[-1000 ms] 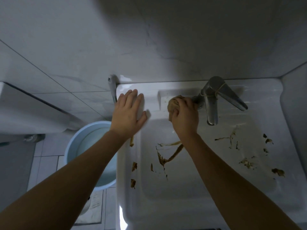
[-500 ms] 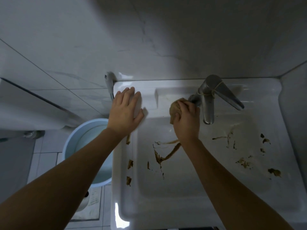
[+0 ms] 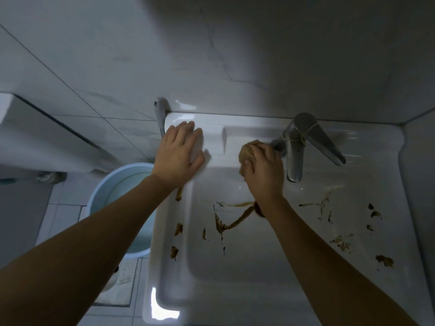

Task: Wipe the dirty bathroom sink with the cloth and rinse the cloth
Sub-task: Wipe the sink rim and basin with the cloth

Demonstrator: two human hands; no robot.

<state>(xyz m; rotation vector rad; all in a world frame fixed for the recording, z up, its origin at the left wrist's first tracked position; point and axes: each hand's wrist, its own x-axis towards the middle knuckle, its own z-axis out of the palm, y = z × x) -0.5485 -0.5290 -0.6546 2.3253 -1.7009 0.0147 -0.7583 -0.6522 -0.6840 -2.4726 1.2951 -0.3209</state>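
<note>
Your R hand [image 3: 263,172]: fingers grasp 1 cloth [image 3: 246,149], just beside 1 tap [image 3: 294,149]. L hand [image 3: 179,156] flat, fingers released, on sink [image 3: 211,123] rear-left rim. 1 bucket [image 3: 113,191] past left edge.

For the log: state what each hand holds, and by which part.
The right hand grips the bunched cloth round its bulk, one end poking out. The left hand holds nothing, resting flat on the sink rim.

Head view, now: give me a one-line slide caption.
The right hand grips a bunched cloth beside the faucet while the left hand rests flat on the rim of the brown-smeared sink.
</note>
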